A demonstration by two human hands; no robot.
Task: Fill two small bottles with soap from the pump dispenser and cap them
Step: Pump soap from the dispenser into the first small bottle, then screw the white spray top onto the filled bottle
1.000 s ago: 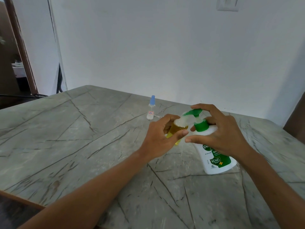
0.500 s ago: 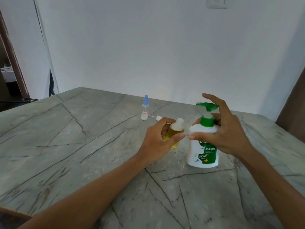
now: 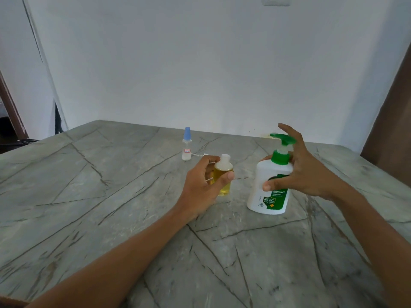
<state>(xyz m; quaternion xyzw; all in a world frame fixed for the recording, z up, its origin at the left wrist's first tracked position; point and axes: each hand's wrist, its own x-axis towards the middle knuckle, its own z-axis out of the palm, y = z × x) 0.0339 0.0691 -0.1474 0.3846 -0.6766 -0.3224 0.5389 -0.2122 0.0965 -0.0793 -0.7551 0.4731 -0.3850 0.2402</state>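
Held two soap containers over the veined grey desk.
Hid most right hand fingers behind the white, green-collared pump dispenser, thumb gripping its front, forefinger raised above the blurred pump head; clasped in the left hand a pale-topped small bottle of yellow soap, just left.

The person wears nothing on either arm as far as the view reaches. The slim, bare left forearm and the slim, bare right forearm are uncovered up to the wrists. The bare left hand and bare right hand have slender fingers, and a short, pale nail shows on each thumb.
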